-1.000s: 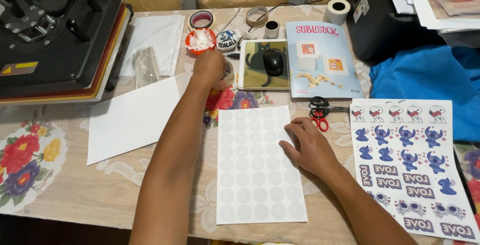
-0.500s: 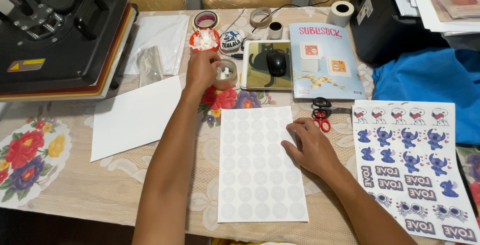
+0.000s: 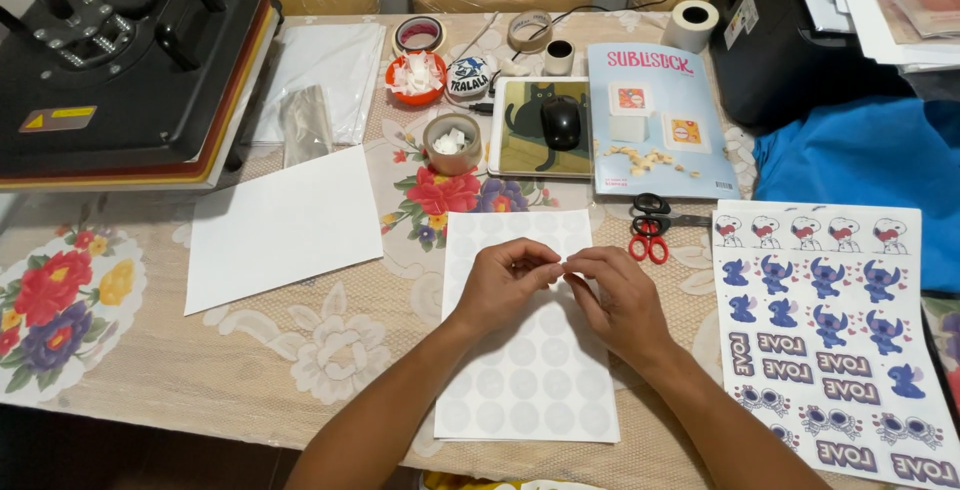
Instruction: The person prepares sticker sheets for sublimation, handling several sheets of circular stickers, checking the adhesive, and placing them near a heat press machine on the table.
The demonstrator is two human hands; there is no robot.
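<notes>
A white sheet of round pale blanks (image 3: pixel 530 370) lies on the floral tablecloth in front of me. My left hand (image 3: pixel 503 287) and my right hand (image 3: pixel 622 302) hover over its upper half with their fingertips pinched together at one spot. A tiny white piece (image 3: pixel 561 267) sits between those fingertips, too small to make out. Behind the sheet stands a tape roll (image 3: pixel 452 144) filled with white bits.
A black heat press (image 3: pixel 120 60) fills the far left, with a plain white sheet (image 3: pixel 283 227) before it. Red-handled scissors (image 3: pixel 652 227), a light blue pack (image 3: pixel 662 120), a mouse on a cat pad (image 3: pixel 560 122) and a cartoon sticker sheet (image 3: pixel 830 330) lie to the right.
My left hand has drawn back from the tape roll of white bits to the round-blank sheet. My right hand has lifted off the sheet, and both now pinch together.
</notes>
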